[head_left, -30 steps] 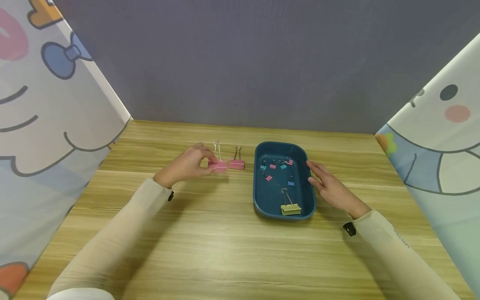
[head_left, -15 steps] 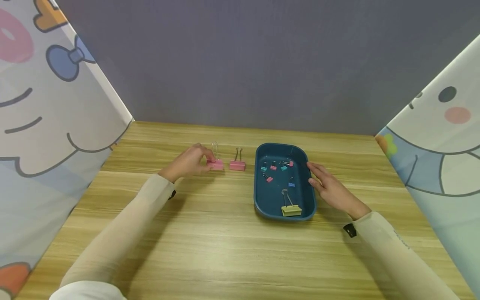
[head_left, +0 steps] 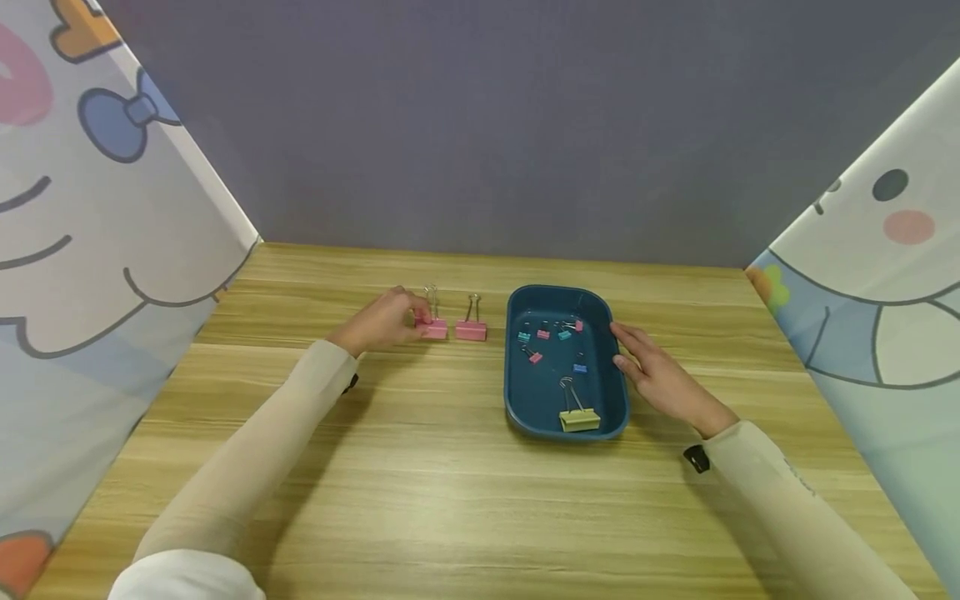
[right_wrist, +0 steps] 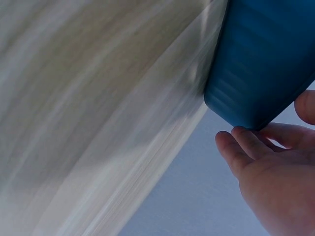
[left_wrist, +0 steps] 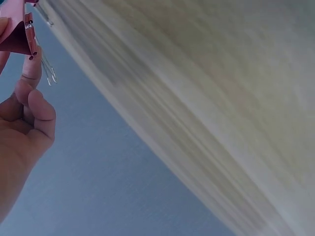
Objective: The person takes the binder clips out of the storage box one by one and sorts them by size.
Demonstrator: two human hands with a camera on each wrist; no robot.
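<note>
And left of the blue tray (head_left: 536, 404), your left hand (head_left: 386, 322) pinched a pink binder clip (head_left: 436, 331); your right hand (head_left: 663, 379), fingers extended, touched the tray. The clip looked light, stiff, slick, best held across its body!

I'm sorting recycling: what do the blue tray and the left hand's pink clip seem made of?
Blue tray: probably molded plastic, satin, given its rounded corners and soft sheen. Pink clip: likely painted sheet metal, from its thin rolled edges; its handles look like bare, silvery wire.
</note>
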